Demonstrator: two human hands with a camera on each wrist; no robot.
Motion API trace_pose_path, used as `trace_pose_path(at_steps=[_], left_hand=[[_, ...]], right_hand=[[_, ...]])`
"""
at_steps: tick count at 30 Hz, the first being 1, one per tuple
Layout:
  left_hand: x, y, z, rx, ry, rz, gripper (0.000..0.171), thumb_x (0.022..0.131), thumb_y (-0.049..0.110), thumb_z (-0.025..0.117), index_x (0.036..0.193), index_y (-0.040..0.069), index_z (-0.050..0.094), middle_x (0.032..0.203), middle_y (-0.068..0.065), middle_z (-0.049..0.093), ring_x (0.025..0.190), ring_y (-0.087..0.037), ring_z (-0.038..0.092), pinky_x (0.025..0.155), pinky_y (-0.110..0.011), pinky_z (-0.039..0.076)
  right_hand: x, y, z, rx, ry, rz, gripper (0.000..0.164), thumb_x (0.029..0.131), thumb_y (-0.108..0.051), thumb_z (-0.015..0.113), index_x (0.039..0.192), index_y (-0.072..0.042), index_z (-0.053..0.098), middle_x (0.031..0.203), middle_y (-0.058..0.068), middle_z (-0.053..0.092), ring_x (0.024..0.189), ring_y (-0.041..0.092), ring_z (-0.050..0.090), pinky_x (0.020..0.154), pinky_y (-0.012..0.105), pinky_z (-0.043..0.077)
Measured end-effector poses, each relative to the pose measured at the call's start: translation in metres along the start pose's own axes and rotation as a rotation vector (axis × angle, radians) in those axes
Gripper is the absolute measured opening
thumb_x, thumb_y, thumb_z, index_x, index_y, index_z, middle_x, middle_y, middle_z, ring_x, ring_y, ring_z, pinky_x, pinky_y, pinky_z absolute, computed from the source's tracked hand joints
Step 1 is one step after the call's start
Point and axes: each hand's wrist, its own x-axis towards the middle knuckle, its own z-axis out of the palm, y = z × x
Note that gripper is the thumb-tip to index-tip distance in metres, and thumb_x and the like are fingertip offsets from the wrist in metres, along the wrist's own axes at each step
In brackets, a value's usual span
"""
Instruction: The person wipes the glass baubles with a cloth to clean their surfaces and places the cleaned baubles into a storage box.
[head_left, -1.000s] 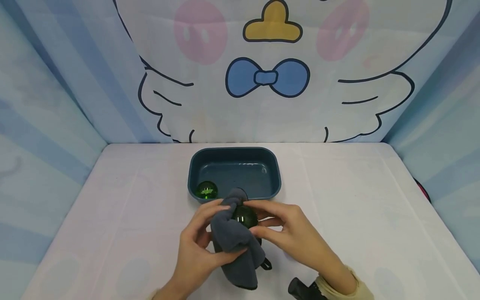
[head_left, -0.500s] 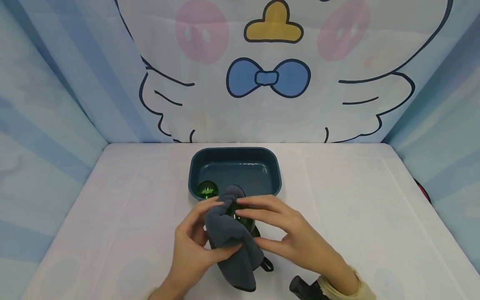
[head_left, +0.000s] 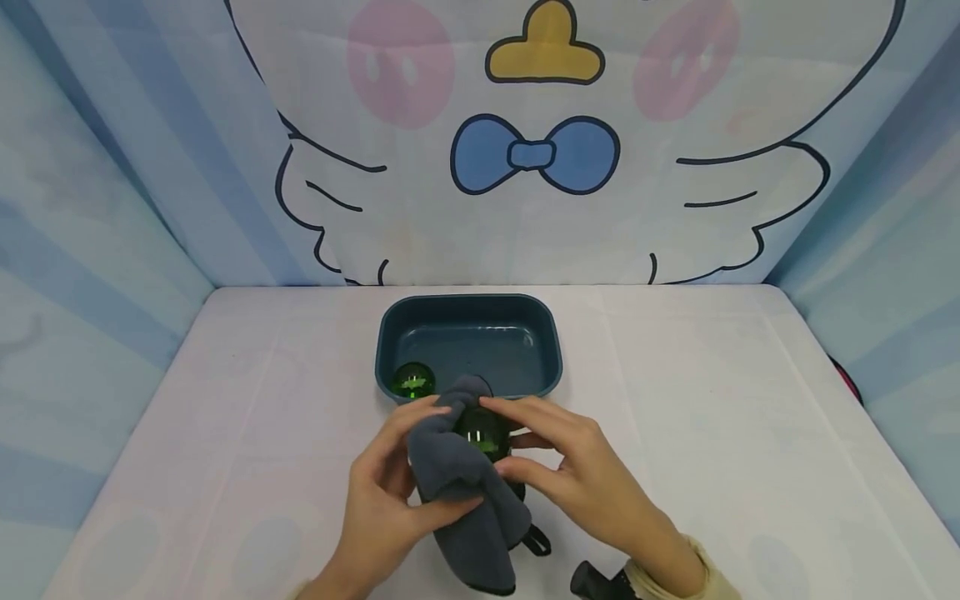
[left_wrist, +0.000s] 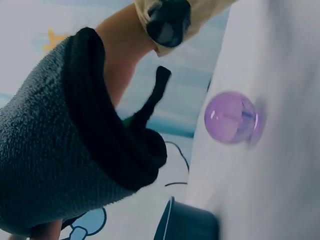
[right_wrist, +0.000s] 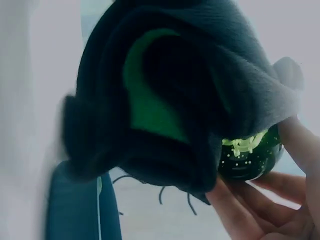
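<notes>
My left hand (head_left: 393, 492) grips a dark grey towel (head_left: 457, 467), thumb in front and fingers behind its far side. The towel is bunched, with a black edge and a small hanging loop. A green see-through ball (head_left: 482, 433) sits against the towel's right side, partly covered by the cloth. My right hand (head_left: 581, 471) pinches that ball between thumb and fingers. In the right wrist view, the ball (right_wrist: 250, 155) shows yellow-green marks and small dots below the towel fold. A similar green ball (head_left: 414, 381) lies in the front left corner of the blue bin (head_left: 552, 350).
The bin stands on the white table (head_left: 697, 375) just beyond my hands. A purple see-through ball (left_wrist: 231, 118) rests on the table in the left wrist view; the towel and hands hide it from the head view. A black device (head_left: 600, 582) is strapped at my right wrist.
My right fingers spread over the ball half a second ago, then drew back to its right side and pinched it again. The towel has shifted slightly left.
</notes>
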Motion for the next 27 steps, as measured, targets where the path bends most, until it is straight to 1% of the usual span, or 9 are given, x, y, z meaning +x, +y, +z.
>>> trace_pose_path(at_steps=[3,5,9,12,15,17,23,25,27], left_hand=[[0.0008,-0.0005,-0.0004,-0.018,0.003,-0.022,0.072,0.068,-0.015,0.082,0.133,0.000,0.054,0.141,-0.015,0.049,0.124,-0.024,0.059,0.097,-0.037,0.054],[0.0014,-0.0007,-0.0007,-0.026,0.008,-0.030,0.072,0.068,-0.015,0.082,0.133,0.000,0.054,0.141,-0.016,0.049,0.124,-0.025,0.059,0.096,-0.038,0.055],[0.0023,-0.0010,-0.0006,-0.035,0.017,-0.045,0.071,0.068,-0.014,0.082,0.132,0.000,0.054,0.141,-0.015,0.049,0.122,-0.024,0.061,0.093,-0.038,0.056],[0.0023,-0.0014,-0.0003,-0.041,0.013,-0.049,0.070,0.070,-0.014,0.081,0.133,0.000,0.053,0.141,-0.016,0.049,0.120,-0.023,0.061,0.093,-0.036,0.057],[0.0027,-0.0016,0.0002,-0.052,0.008,-0.048,0.069,0.072,-0.013,0.080,0.134,-0.001,0.053,0.140,-0.017,0.049,0.121,-0.025,0.060,0.094,-0.036,0.056],[0.0028,-0.0013,0.0006,-0.073,0.013,-0.069,0.071,0.071,-0.013,0.081,0.135,0.000,0.053,0.139,-0.016,0.051,0.123,-0.026,0.059,0.097,-0.036,0.055],[0.0029,-0.0018,0.0007,-0.126,0.025,-0.123,0.074,0.071,-0.014,0.080,0.138,0.000,0.051,0.138,-0.014,0.054,0.122,-0.026,0.059,0.099,-0.037,0.054],[0.0028,-0.0025,0.0007,-0.136,0.017,-0.121,0.074,0.072,-0.014,0.080,0.138,-0.001,0.050,0.138,-0.014,0.053,0.123,-0.026,0.059,0.099,-0.036,0.053],[0.0027,-0.0032,0.0006,-0.142,0.006,-0.116,0.074,0.072,-0.014,0.079,0.139,-0.002,0.050,0.138,-0.014,0.053,0.124,-0.025,0.058,0.099,-0.037,0.053]], right_hand=[[0.0004,-0.0008,-0.0002,-0.007,-0.001,0.019,0.051,0.093,-0.010,0.069,0.141,-0.014,0.054,0.130,0.004,0.063,0.114,0.016,0.064,0.086,0.031,0.059],[0.0010,-0.0017,-0.0015,-0.016,0.005,0.007,0.052,0.091,-0.009,0.071,0.141,-0.014,0.054,0.133,0.003,0.060,0.118,0.016,0.062,0.088,0.031,0.058],[0.0012,-0.0027,-0.0069,-0.094,0.002,-0.064,0.059,0.086,-0.008,0.077,0.140,-0.014,0.056,0.142,0.002,0.053,0.128,0.018,0.054,0.096,0.031,0.055],[0.0013,-0.0012,-0.0097,-0.153,-0.033,-0.154,0.061,0.084,-0.006,0.079,0.140,-0.013,0.056,0.146,0.005,0.050,0.132,0.020,0.049,0.102,0.031,0.051],[0.0020,0.0016,-0.0091,-0.167,-0.073,-0.228,0.060,0.084,-0.003,0.077,0.139,-0.012,0.057,0.146,0.007,0.050,0.134,0.022,0.048,0.106,0.031,0.048],[0.0026,0.0029,-0.0080,-0.163,-0.081,-0.252,0.059,0.084,-0.001,0.076,0.139,-0.011,0.057,0.145,0.007,0.051,0.133,0.022,0.048,0.106,0.030,0.048],[0.0019,0.0019,-0.0068,-0.156,-0.058,-0.222,0.061,0.083,-0.002,0.077,0.140,-0.010,0.056,0.143,0.006,0.054,0.132,0.021,0.051,0.105,0.030,0.048],[0.0013,0.0012,-0.0065,-0.143,-0.045,-0.191,0.061,0.083,-0.003,0.078,0.140,-0.010,0.056,0.141,0.006,0.056,0.130,0.021,0.053,0.102,0.030,0.051],[0.0007,0.0006,-0.0057,-0.113,-0.030,-0.139,0.060,0.084,-0.004,0.077,0.140,-0.010,0.056,0.138,0.007,0.058,0.125,0.020,0.058,0.096,0.030,0.054]])
